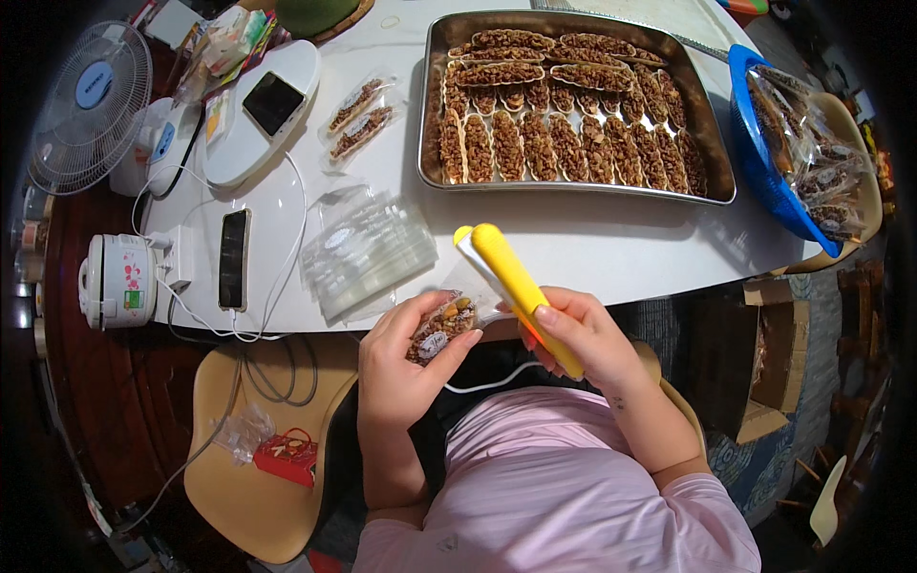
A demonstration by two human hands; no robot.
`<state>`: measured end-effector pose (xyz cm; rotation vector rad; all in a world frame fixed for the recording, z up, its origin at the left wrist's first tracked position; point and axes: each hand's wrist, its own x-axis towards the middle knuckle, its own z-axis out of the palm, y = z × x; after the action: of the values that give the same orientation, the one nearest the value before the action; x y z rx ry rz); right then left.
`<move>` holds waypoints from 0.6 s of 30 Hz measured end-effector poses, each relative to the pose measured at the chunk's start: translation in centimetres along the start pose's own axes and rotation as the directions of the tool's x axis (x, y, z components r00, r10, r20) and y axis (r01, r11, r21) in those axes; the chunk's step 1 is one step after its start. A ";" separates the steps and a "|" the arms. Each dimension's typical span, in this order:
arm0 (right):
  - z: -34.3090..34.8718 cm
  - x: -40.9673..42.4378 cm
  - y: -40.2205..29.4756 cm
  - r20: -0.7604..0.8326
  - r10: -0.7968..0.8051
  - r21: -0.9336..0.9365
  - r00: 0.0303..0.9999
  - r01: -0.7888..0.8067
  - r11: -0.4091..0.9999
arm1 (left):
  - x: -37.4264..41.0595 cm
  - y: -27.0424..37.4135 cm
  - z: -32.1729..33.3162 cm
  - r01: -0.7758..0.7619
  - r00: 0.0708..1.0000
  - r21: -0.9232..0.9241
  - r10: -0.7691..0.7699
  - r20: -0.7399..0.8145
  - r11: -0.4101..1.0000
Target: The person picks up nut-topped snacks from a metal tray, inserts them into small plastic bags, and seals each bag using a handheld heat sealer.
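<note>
My left hand (pixel 401 365) holds a nut-topped, boat-shaped pastry in a clear plastic bag (pixel 438 335) at the table's front edge. My right hand (pixel 584 333) grips a yellow handheld heat sealer (pixel 519 286), an orange glow showing near its grip. The bag's end reaches towards the sealer's jaws; whether it lies between them I cannot tell. Beyond my hands stands a metal tray (pixel 573 188) with rows of unwrapped pastries. Left of it lie a stack of clear bags (pixel 369 251) and bagged pastries (pixel 360 118).
A blue basket (pixel 770 172) of bagged pastries stands at the right on a chair. Phones (pixel 233 259), white cables, a small rice cooker (pixel 118 281) and a fan (pixel 92 107) are at the left. A red box (pixel 286 460) rests on a tan chair (pixel 251 516).
</note>
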<state>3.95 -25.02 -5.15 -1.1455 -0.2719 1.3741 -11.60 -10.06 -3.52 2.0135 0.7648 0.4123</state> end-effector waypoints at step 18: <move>0.6 -0.3 0.9 0.021 -0.370 -0.657 0.929 0.292 0.695 | -0.6 -0.4 -0.9 0.019 0.993 -0.136 -0.003 0.120 0.991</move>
<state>2.84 -25.23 -5.43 -1.6474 -0.8912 0.8869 -12.66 -9.74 -3.38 1.8864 0.6556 0.3258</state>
